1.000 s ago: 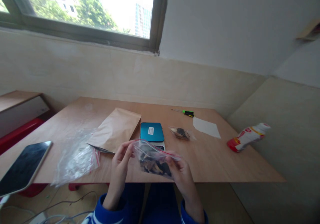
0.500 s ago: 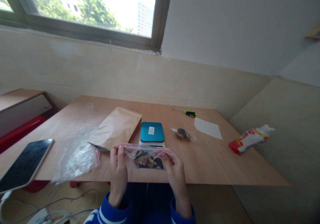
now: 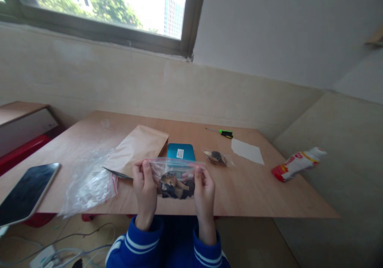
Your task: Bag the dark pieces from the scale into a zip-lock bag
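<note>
Head view shows me a clear zip bag (image 3: 176,179) of dark dried pieces held up over the near table (image 3: 257,196) edge, left hand (image 3: 145,190) and right hand (image 3: 204,189) each pinched on a top corner. I'd press evenly along the seal. Behind it sits a blue scale (image 3: 180,151).

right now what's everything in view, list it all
zip bag of dried pieces: 1, clear, held over table's near edge
scale: 1, teal, behind held bag
paper bag: 1, brown, left of scale
empty bags: pile, clear, table left
small filled bag: 1, clear, right of scale
screwdriver: 1, green, far side
paper sheet: 1, white, right
bottle: 1, white-red, right edge
phone: 1, black, far left
table: 1, wooden
left hand, right hand: pinching bag's top
</note>
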